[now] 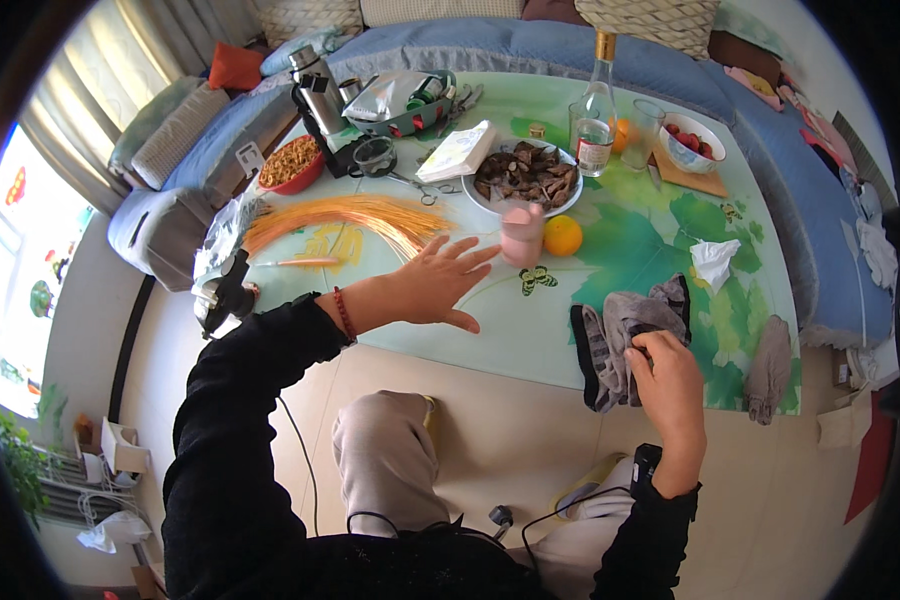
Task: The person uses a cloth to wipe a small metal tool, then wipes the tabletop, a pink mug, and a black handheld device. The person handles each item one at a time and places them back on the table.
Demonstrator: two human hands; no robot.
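My left hand [439,289], with a red bead bracelet at its wrist, hovers over the table with its fingers spread and nothing held. Just beyond its fingertips is a pink cup-like container [522,238], blurred, in front of a plate of dark dried pieces [525,176]. An orange [562,236] sits beside the container. My right hand [664,382] pinches crumpled grey socks with dark bands [622,337] at the table's near edge; its fingertips are partly hidden against the cloth. Another grey sock [768,367] hangs over the near right corner.
A bundle of orange straw-like stalks [345,217] curves across the left of the glass-topped table [510,345]. Behind stand a glass bottle [597,112], a drinking glass [643,135], a bowl of strawberries [691,146] and a steel thermos [319,94]. Scissors [420,189] and crumpled tissue [715,262] lie there too.
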